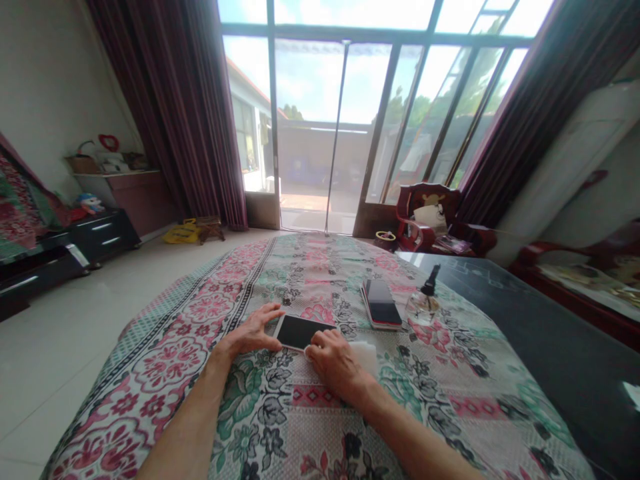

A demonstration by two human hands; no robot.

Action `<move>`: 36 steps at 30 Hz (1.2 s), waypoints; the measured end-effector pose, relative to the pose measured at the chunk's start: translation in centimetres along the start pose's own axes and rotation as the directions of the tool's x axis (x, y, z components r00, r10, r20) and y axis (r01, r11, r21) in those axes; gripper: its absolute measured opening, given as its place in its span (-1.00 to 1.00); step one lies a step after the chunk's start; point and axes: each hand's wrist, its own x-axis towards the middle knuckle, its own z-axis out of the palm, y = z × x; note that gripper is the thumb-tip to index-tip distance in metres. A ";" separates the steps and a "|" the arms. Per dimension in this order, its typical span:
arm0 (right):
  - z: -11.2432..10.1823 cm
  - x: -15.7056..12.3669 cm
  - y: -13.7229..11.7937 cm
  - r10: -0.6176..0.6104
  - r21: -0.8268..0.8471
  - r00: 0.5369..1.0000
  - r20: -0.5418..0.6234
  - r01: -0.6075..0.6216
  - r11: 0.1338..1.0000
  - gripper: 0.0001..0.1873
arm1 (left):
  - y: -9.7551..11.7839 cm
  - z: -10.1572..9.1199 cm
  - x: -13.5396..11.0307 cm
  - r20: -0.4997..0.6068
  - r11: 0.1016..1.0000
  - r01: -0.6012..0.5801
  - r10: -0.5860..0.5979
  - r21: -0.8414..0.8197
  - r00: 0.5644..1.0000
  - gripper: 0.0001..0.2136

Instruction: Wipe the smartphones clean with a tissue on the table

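Note:
A white-framed smartphone (303, 331) with a dark screen lies flat on the patterned tablecloth. My left hand (254, 331) grips its left end, the thumb at the near edge and the fingers at the far edge. Over the phone's right end, my right hand (334, 357) is closed with curled fingertips on a white cloth or tissue (368, 358). Part of that white piece peeks out under the fingertips and more of it shows beyond the hand. The right end of the phone is hidden. To the right lie stacked phones (382, 303), beside a clear spray bottle (424, 307) with a black nozzle.
The floral tablecloth (270, 427) covers a rounded table. A dark table (530, 333) adjoins it on the right. Beyond stand a red wooden chair (425, 220) and a glass door (320, 147). A yellow bag (181, 232) and a black drawer cabinet (105, 233) are on the left.

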 end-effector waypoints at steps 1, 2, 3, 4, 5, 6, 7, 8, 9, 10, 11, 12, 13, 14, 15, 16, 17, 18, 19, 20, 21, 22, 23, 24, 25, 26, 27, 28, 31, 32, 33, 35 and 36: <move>0.1 0.2 -0.1 -0.003 -0.007 1.000 0.006 0.003 1.000 -0.83 | 0.1 0.0 0.0 0.000 1.000 0.001 -0.001 0.001 1.000 -0.24; 0.2 0.4 -0.2 -0.003 -0.010 1.000 0.013 0.003 1.000 -0.84 | 0.1 -0.1 0.0 0.001 1.000 0.002 -0.002 0.004 1.000 -0.24; 0.2 0.6 -0.3 -0.002 -0.008 1.000 0.019 0.002 1.000 -0.83 | 0.2 -0.1 0.0 0.004 1.000 0.002 -0.002 0.011 1.000 -0.24; 0.3 0.9 -0.4 -0.002 -0.001 1.000 0.024 0.002 1.000 -0.82 | 0.2 0.0 0.0 0.005 1.000 0.000 0.000 0.019 1.000 -0.24; 0.4 1.1 -0.5 -0.001 0.009 1.000 0.027 0.001 1.000 -0.81 | 0.1 0.0 0.0 0.005 1.000 -0.004 0.003 0.027 1.000 -0.24; 0.4 1.5 -0.7 -0.003 0.019 1.000 0.028 0.002 1.000 -0.81 | 0.0 0.0 0.1 0.002 0.999 -0.008 0.008 0.034 1.000 -0.24; 0.6 1.8 -0.9 -0.007 0.028 1.000 0.029 0.006 1.000 -0.80 | -0.1 0.1 0.1 -0.005 0.999 -0.014 0.014 0.040 1.000 -0.25; 0.7 2.2 -1.1 -0.010 0.033 1.000 0.027 0.010 0.999 -0.80 | -0.3 0.2 0.1 -0.014 0.999 -0.020 0.020 0.042 1.000 -0.25; 0.8 2.6 -1.3 -0.012 0.035 1.000 0.024 0.011 0.999 -0.81 | -0.5 0.3 0.2 -0.025 0.999 -0.026 0.027 0.043 0.999 -0.25; 1.0 2.9 -1.6 -0.010 0.035 1.000 0.022 0.010 0.999 -0.82 | -0.7 0.4 0.2 -0.035 0.999 -0.033 0.035 0.042 0.999 -0.25; 1.1 3.2 -1.8 -0.008 0.035 1.000 0.019 0.008 0.999 -0.83 | -0.8 0.5 0.3 -0.045 0.998 -0.042 0.044 0.041 0.998 -0.25; 1.2 3.4 -2.0 -0.005 0.035 1.000 0.016 0.005 0.999 -0.84 | -0.9 0.6 0.3 -0.054 0.998 -0.051 0.053 0.040 0.997 -0.25; 1.3 3.5 -2.1 -0.002 0.037 1.000 0.011 0.002 0.999 -0.84 | -1.0 0.6 0.3 -0.061 0.998 -0.057 0.060 0.040 0.996 -0.25; 1.4 3.6 -2.2 -0.001 0.040 1.000 0.004 0.001 0.999 -0.84 | -1.0 0.7 0.3 -0.066 0.997 -0.060 0.062 0.042 0.996 -0.26; 1.4 3.5 -2.2 -0.002 0.044 1.000 -0.005 0.002 0.999 -0.83 | -0.9 0.7 0.3 -0.071 0.997 -0.057 0.061 0.047 0.996 -0.26; 1.3 3.3 -2.1 -0.001 0.048 1.000 -0.013 0.002 0.999 -0.81 | -0.8 0.7 0.3 -0.074 0.997 -0.052 0.056 0.050 0.996 -0.27; 1.2 3.1 -2.0 0.001 0.050 1.000 -0.020 0.000 0.999 -0.80 | -0.7 0.6 0.2 -0.074 0.997 -0.047 0.051 0.054 0.996 -0.27; 1.1 2.9 -1.9 0.005 0.052 1.000 -0.021 -0.004 0.999 -0.79 | -0.6 0.6 0.2 -0.071 0.997 -0.043 0.047 0.057 0.996 -0.28; 1.0 2.6 -1.8 0.012 0.052 1.000 -0.019 -0.011 0.999 -0.79 | -0.5 0.6 0.2 -0.067 0.997 -0.043 0.046 0.059 0.997 -0.28; 0.8 2.3 -1.7 0.020 0.050 1.000 -0.013 -0.019 0.999 -0.79 | -0.5 0.5 0.2 -0.063 0.997 -0.043 0.047 0.061 0.997 -0.28; 0.7 2.0 -1.5 0.027 0.046 1.000 -0.007 -0.027 0.999 -0.80 | -0.4 0.5 0.2 -0.059 0.997 -0.043 0.047 0.062 0.997 -0.28; 0.5 1.7 -1.4 0.033 0.041 0.999 -0.002 -0.033 0.999 -0.80 | -0.4 0.4 0.2 -0.057 0.997 -0.043 0.047 0.065 0.997 -0.28; 0.3 1.3 -1.2 0.039 0.036 0.999 0.000 -0.039 0.999 -0.80 | -0.4 0.4 0.1 -0.057 0.997 -0.042 0.046 0.067 0.997 -0.27; 0.2 1.0 -1.0 0.045 0.029 0.999 -0.001 -0.045 0.999 -0.80 | -0.4 0.4 0.1 -0.059 0.997 -0.040 0.044 0.068 0.997 -0.27; 0.0 0.6 -0.8 0.050 0.023 0.999 -0.003 -0.050 0.998 -0.79 | -0.4 0.4 0.1 -0.061 0.997 -0.037 0.041 0.068 0.997 -0.27; -0.1 0.2 -0.6 0.055 0.019 0.998 -0.005 -0.055 0.998 -0.79 | -0.3 0.4 0.1 -0.061 0.997 -0.033 0.037 0.067 0.997 -0.27; -0.3 -0.3 -0.4 0.063 0.017 0.998 -0.006 -0.063 0.998 -0.79 | -0.3 0.4 0.0 -0.060 0.997 -0.028 0.032 0.066 0.998 -0.27; -0.4 -0.7 -0.2 0.073 0.019 0.997 -0.005 -0.073 0.997 -0.79 | -0.2 0.3 0.0 -0.057 0.998 -0.022 0.026 0.065 0.998 -0.27; -0.7 -1.5 0.3 0.112 0.040 0.994 0.001 -0.112 0.993 -0.78 | 0.2 0.2 -0.1 -0.048 0.998 -0.006 0.009 0.064 0.999 -0.27; -0.7 -1.7 0.3 0.124 0.047 0.992 0.002 -0.124 0.991 -0.78 | 0.4 0.1 -0.1 -0.045 0.998 -0.002 0.005 0.063 0.999 -0.27; -0.7 -1.7 0.3 0.130 0.050 0.992 0.002 -0.130 0.990 -0.78 | 0.5 0.0 -0.2 -0.045 0.998 0.001 0.001 0.060 0.999 -0.27; -0.6 -1.3 0.1 0.124 0.049 0.992 -0.002 -0.123 0.991 -0.77 | 0.6 0.0 -0.2 -0.048 0.999 0.002 0.001 0.053 0.999 -0.27; -0.5 -1.1 -0.1 0.114 0.045 0.993 -0.006 -0.113 0.993 -0.76 | 0.6 0.0 -0.2 -0.051 0.999 0.001 0.002 0.051 0.999 -0.27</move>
